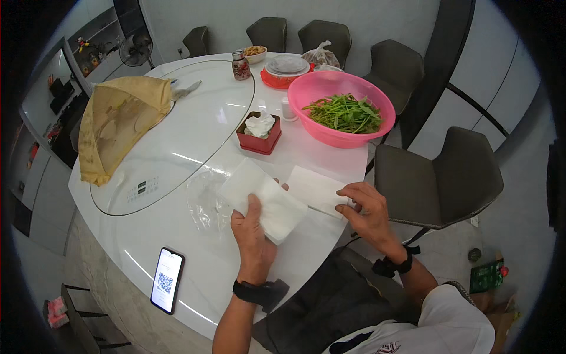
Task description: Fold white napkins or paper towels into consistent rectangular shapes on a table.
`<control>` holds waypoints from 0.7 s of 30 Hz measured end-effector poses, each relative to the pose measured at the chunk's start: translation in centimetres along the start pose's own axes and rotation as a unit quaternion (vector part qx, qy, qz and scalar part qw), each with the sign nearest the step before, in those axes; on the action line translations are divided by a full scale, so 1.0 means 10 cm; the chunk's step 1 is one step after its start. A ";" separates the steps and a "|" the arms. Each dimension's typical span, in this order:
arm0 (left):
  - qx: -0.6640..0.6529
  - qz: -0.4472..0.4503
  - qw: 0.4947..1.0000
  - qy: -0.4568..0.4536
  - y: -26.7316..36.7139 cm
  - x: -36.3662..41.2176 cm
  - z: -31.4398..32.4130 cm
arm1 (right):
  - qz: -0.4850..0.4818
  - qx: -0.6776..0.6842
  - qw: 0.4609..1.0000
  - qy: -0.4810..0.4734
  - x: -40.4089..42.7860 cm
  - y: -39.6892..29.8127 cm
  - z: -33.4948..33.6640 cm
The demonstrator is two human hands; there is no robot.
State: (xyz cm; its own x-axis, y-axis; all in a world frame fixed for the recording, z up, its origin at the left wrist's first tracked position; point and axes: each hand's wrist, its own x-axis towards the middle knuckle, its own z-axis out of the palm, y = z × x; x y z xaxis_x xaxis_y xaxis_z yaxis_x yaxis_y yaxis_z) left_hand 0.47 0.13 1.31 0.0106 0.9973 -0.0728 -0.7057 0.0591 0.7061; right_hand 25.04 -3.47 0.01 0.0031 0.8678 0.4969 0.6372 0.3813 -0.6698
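Note:
My left hand (255, 236) grips a stack of folded white paper napkins (265, 199), thumb on top and fingertips showing past the far edge. A second white napkin stack (316, 189) lies flat on the table, just to the right and partly behind the first. At its right end hovers my right hand (365, 214), thumb and forefinger apart, with nothing visible pinched between them; whether it touches the paper I cannot tell. Left of the held napkins, a crumpled clear plastic wrapper (205, 199) rests on the table. Both wrists wear black bands.
Beyond the napkins stands a red box (260, 142) with crumpled tissue. A pink basin (340, 137) holds leafy greens. A phone (167, 281) with a lit screen lies near the front edge. A yellow food cover (124, 128) sits on the turntable (194, 132). A chair (409, 186) stands at right.

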 end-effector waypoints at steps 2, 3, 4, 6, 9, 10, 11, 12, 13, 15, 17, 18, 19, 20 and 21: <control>-0.007 -0.001 1.000 -0.007 -0.01 0.02 -0.03 | -0.016 -0.021 1.000 -0.017 -0.01 0.14 -0.05; 0.005 0.006 1.000 -0.006 -0.01 0.02 -0.02 | -0.063 -0.037 0.997 -0.033 -0.01 0.19 -0.06; 0.018 0.012 1.000 -0.005 0.00 0.02 -0.01 | -0.111 -0.052 0.991 -0.049 -0.02 0.22 -0.06; 0.018 0.012 1.000 -0.001 0.01 0.03 -0.02 | -0.110 -0.064 0.990 -0.054 -0.03 0.19 -0.01; 0.012 0.009 1.000 0.016 0.03 0.01 0.03 | -0.107 -0.086 0.989 -0.057 -0.03 0.12 0.03; 0.016 0.013 1.000 0.013 0.03 0.02 0.03 | -0.109 -0.096 0.988 -0.044 -0.03 0.13 0.04; 0.019 0.018 1.000 0.010 0.02 0.02 0.03 | -0.111 -0.107 0.988 -0.032 -0.04 0.14 0.05; 0.008 0.014 1.000 0.001 0.02 0.03 0.01 | -0.109 -0.104 0.988 -0.023 -0.04 0.12 0.06; 0.008 0.014 1.000 0.002 0.03 0.02 0.01 | -0.109 -0.104 0.988 -0.024 -0.04 0.14 0.07; 0.011 0.010 1.000 0.000 0.06 0.00 0.04 | -0.100 -0.067 0.993 0.010 -0.07 0.20 0.11; 0.011 0.015 1.000 0.001 0.05 0.01 0.02 | -0.086 -0.061 0.994 0.014 -0.08 0.25 0.13; 0.009 0.014 1.000 0.003 0.04 0.01 0.00 | -0.054 -0.025 0.998 0.011 -0.06 0.26 0.12; 0.006 0.013 1.000 0.004 0.04 0.02 -0.01 | -0.023 0.012 1.000 0.009 -0.03 0.26 0.11; 0.006 0.025 1.000 -0.007 0.03 0.02 -0.02 | 0.046 0.027 0.999 0.011 0.00 0.23 0.05; 0.005 0.026 1.000 -0.008 0.04 0.01 -0.01 | 0.045 0.025 0.999 0.011 0.06 0.24 0.02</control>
State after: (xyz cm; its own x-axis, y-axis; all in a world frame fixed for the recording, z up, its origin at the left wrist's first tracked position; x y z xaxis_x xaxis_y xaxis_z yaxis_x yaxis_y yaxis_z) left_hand 0.14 0.27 1.50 -0.0146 0.9996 -0.0251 -0.6988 0.0078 0.7153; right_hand 26.40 -1.97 -1.40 0.0757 0.8925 0.4446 0.5936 0.3179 -0.7393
